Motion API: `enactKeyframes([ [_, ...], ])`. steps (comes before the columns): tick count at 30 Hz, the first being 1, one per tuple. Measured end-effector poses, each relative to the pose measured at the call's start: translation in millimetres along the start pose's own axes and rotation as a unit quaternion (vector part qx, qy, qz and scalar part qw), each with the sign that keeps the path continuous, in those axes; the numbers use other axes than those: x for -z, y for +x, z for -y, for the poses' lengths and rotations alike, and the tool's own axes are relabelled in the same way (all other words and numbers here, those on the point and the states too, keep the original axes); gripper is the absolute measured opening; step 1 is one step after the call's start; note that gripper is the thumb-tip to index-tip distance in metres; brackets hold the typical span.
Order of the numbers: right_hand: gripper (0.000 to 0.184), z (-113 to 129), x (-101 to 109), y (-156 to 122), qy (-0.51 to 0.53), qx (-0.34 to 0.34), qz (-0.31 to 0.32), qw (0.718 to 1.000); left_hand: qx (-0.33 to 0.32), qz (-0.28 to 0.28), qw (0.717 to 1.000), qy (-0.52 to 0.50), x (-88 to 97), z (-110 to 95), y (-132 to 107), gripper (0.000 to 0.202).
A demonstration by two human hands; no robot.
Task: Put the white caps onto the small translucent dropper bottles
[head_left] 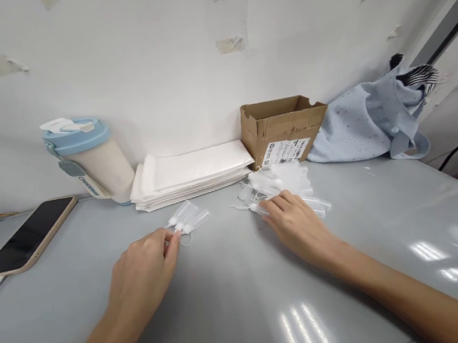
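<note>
My left hand [146, 269] is closed in a pinch on a small fan of clear plastic tubes [193, 218] with white ends and thin white loops. They are held just above or against the grey table; I cannot tell which. At the near edge of a pile of similar clear tubes [286, 179], my right hand [293, 222] has its fingers bent down over one tube [257, 209]. Its fingertips are partly hidden, but they appear closed on that tube's white end.
Behind the hands lie a stack of white padded envelopes [197, 168] and an open cardboard box [288, 131]. A tumbler [95, 165] and a charging phone [30, 236] are on the left. A light blue cloth bag [362, 121] rests at the right. A white wall [148, 67] bounds the grey table [229, 301].
</note>
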State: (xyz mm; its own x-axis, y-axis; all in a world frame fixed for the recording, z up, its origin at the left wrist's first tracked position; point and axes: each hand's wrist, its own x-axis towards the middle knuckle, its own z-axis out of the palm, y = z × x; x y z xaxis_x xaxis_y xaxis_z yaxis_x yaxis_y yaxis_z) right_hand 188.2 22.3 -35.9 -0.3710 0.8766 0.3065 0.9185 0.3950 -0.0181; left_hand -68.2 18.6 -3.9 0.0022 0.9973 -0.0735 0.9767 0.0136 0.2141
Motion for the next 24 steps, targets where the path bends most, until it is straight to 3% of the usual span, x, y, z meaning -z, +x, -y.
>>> enactKeyframes([
  [5,0.018,4.9,4.6,-3.1,0.072,0.006,-0.036,0.997,-0.048,-0.033,0.995,-0.085,-0.9,-6.3,-5.9,0.031],
  [8,0.019,10.9,9.2,-5.8,0.2,0.033,-0.072,0.977,-0.077,0.014,0.978,-0.193,-6.5,-10.6,-9.7,0.031],
  [11,0.019,15.5,12.3,-8.0,0.265,0.059,-0.101,0.957,-0.065,0.066,0.957,-0.277,-10.4,-14.1,-11.9,0.041],
  [16,0.021,17.7,14.0,-9.3,0.283,0.085,-0.138,0.945,-0.042,0.14,0.918,-0.368,-5.1,-15.2,-13.9,0.043],
  [24,0.021,18.8,13.9,-7.6,0.262,0.104,-0.16,0.946,-0.041,0.225,0.877,-0.423,3.3,-12.3,-16.5,0.035],
])
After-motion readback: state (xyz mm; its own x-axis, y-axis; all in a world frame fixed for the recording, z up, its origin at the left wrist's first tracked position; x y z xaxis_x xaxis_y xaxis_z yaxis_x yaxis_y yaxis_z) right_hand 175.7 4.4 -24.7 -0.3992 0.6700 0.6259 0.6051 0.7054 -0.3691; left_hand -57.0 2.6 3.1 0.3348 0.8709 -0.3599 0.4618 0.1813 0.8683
